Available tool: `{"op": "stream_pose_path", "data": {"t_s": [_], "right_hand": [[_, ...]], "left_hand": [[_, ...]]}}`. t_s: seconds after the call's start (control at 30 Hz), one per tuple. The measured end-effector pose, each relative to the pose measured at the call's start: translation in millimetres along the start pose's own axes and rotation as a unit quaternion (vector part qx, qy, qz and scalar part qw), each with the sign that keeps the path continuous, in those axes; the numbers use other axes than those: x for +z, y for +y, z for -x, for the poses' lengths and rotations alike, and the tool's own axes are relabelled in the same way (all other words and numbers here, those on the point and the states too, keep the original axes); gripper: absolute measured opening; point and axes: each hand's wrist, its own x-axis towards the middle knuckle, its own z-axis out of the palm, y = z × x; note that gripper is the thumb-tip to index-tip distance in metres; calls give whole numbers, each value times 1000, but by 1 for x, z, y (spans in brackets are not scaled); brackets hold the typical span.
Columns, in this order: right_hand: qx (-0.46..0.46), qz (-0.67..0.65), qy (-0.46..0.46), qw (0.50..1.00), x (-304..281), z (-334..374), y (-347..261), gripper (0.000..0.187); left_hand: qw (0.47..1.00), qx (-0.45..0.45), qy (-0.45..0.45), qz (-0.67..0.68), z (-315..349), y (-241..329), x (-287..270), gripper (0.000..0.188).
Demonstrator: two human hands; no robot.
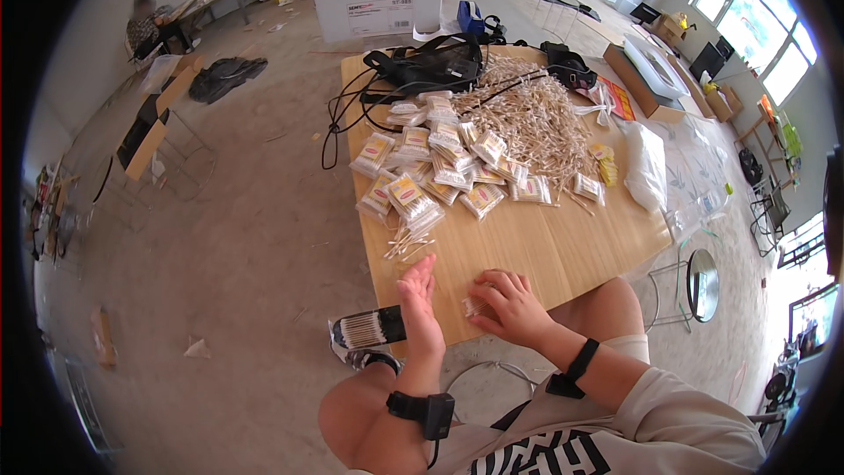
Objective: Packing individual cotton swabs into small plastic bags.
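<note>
My left hand [422, 312] is raised edge-on at the table's near left edge, its fingers stretched out and nothing visible in it. Next to its wrist, a black holder [393, 324] juts past the table edge, with a row of cotton swabs [362, 331] lying side by side on it. My right hand [514, 306] rests low on the tabletop, fingers curled round a small bunch of cotton swabs [476, 306]. Beyond my hands, several clear bags of cotton swabs [413, 200] are piled up, with loose swabs [411, 242] in front. A large heap of loose swabs [536, 127] spreads behind them.
The wooden table [563, 242] also carries a black bag [440, 62] with cables, a white plastic bag [644, 167] and yellow packets [605, 163]. A round stool [702, 284] stands to the right, large cartons [378, 9] beyond. Far left, a person [149, 28] sits at a table.
</note>
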Motion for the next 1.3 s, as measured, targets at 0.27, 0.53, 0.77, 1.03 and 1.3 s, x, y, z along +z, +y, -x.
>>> {"op": "stream_pose_path", "data": {"t_s": [0.27, 0.53, 0.77, 1.03, 1.3], "right_hand": [[176, -631, 202, 728, 34, -2, 23, 58], [147, -649, 217, 714, 42, 2, 14, 57], [120, -302, 95, 941, 8, 4, -6, 59], [26, 103, -51, 993, 18, -4, -15, 93], [23, 119, -70, 990, 19, 5, -22, 99]], "left_hand": [[998, 31, -39, -27, 25, -14, 30, 86], [994, 61, -81, -33, 27, -34, 41, 87], [996, 73, -53, 25, 18, -30, 37, 85], [995, 97, 10, 28, -3, 1, 19, 79], [997, 82, -12, 3, 2, -2, 14, 82]]}}
